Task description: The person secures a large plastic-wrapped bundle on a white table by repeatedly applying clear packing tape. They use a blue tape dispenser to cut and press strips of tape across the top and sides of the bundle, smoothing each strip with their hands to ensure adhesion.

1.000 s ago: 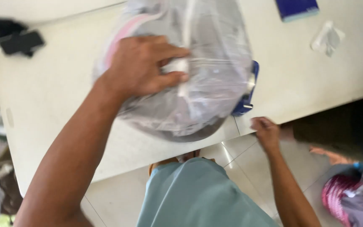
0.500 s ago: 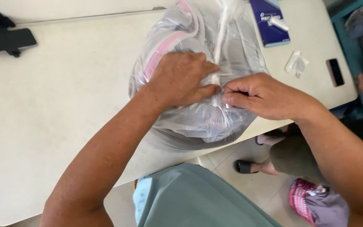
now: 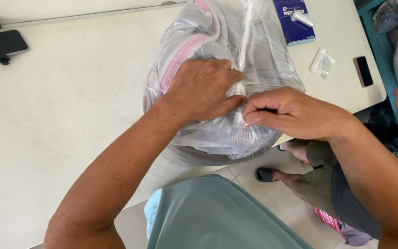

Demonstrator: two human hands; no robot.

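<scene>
Bulging clear plastic bag (image 3: 217, 83) of clothes under both hands. Left hand (image 3: 201, 90) pressed flat on top; right hand (image 3: 284, 113) pinching film at near-right edge.

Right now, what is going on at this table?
A person is working with both bare hands on a big clear plastic bag stuffed with soft, folded things, which lies at the edge of a white table. The left hand presses flat on top of the bag, while the right hand pinches the plastic beside it. A dark phone lies far left, and a blue booklet, a small clear wrapper and another phone lie to the right.
</scene>
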